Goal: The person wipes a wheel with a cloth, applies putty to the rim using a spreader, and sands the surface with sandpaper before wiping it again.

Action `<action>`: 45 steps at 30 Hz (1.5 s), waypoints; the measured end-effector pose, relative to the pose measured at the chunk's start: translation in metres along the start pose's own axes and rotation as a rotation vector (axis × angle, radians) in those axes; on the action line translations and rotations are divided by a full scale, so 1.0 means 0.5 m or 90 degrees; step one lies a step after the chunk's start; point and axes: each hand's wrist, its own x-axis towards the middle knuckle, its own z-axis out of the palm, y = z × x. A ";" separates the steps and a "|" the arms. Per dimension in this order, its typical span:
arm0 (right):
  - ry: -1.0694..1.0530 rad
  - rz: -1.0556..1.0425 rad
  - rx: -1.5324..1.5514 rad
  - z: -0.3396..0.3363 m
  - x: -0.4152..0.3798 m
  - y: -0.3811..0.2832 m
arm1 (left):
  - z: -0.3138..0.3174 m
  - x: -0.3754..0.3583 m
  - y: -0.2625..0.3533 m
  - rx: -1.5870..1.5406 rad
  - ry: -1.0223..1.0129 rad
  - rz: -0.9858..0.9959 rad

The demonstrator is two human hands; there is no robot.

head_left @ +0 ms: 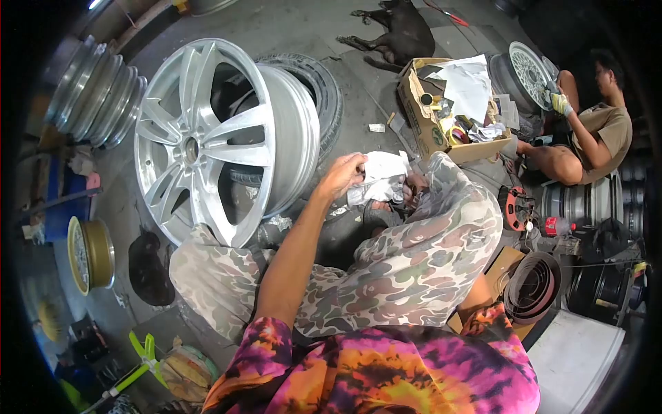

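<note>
My left hand (343,176) is closed on the edge of a crumpled white sheet (385,169) that looks like paper or thin cloth. At the sheet's right side, my right hand (416,185) grips it too, partly hidden behind my raised knee in camouflage trousers. Just left of my hands a large silver alloy wheel rim (193,148) stands upright, its spoked face turned to the left. Behind the rim lies a black tire (327,90) on the floor.
A cardboard box (455,148) of papers and tape stands ahead on the right. Beyond it, a seated person (586,138) in gloves holds a mesh wheel (531,74). A dark dog (403,34) lies at the back. Stacked rims (96,93) and a gold rim (93,255) are leftward.
</note>
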 end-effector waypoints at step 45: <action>-0.069 0.054 -0.103 0.060 -0.043 0.021 | 0.155 -0.064 -0.071 0.222 -0.023 -0.013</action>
